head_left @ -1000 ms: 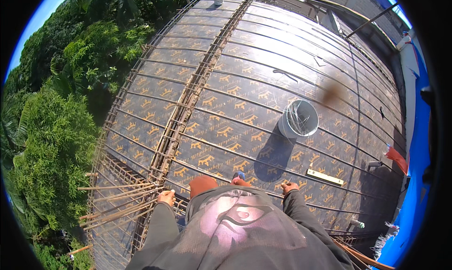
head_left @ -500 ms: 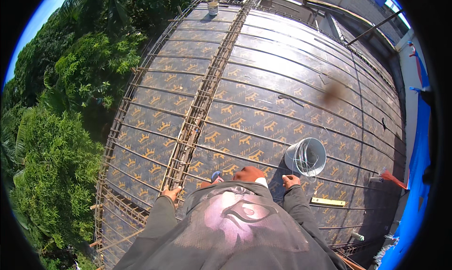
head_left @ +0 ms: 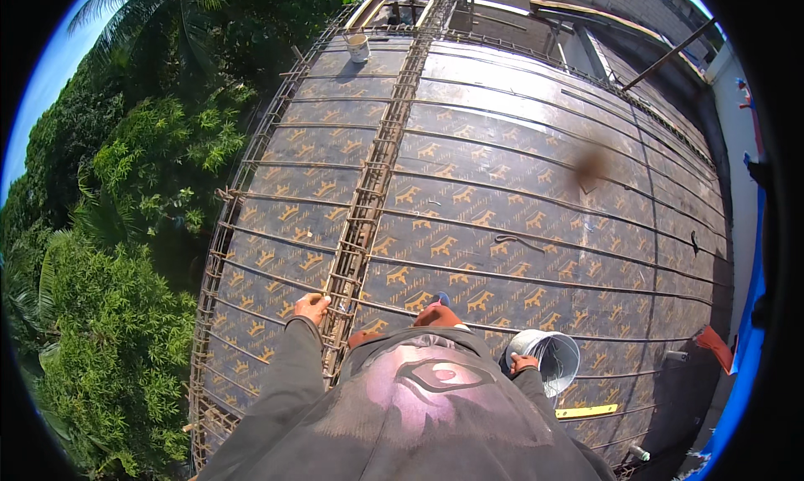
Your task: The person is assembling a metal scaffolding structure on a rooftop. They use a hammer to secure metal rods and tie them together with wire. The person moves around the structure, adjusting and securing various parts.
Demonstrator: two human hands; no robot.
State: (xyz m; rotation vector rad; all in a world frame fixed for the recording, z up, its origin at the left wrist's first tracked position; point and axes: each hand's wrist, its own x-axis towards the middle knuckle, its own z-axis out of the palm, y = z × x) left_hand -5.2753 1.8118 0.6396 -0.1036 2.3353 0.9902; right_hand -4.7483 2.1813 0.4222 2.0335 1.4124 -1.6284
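Observation:
My left hand (head_left: 312, 307) has its fingers curled at the left edge of a long rebar cage (head_left: 366, 223), gripping a bar there. My right hand (head_left: 524, 363) is closed on the near side of a pale grey bucket (head_left: 568, 347), which tilts with its mouth toward the right. The bucket's inside lies partly in shadow, so its contents are hard to make out. Just behind it lies a yellow spirit level (head_left: 586, 411). Between my hands, a knee in reddish-brown trousers (head_left: 439, 316) shows beyond my dark shirt.
Parallel rebars (head_left: 502, 271) cross dark formwork panels (head_left: 452, 245) with gold crown prints. A bent dark bar (head_left: 519, 241) lies ahead. A white bucket (head_left: 358, 49) stands at the far left. Trees (head_left: 126, 330) border the left edge; a blue tarp (head_left: 745, 313) hangs on the right.
My body has shifted backward or lowered less far forward in view. The left hand moved up along the rebar cage. My right hand came onto the bucket, which went from upright to tilted.

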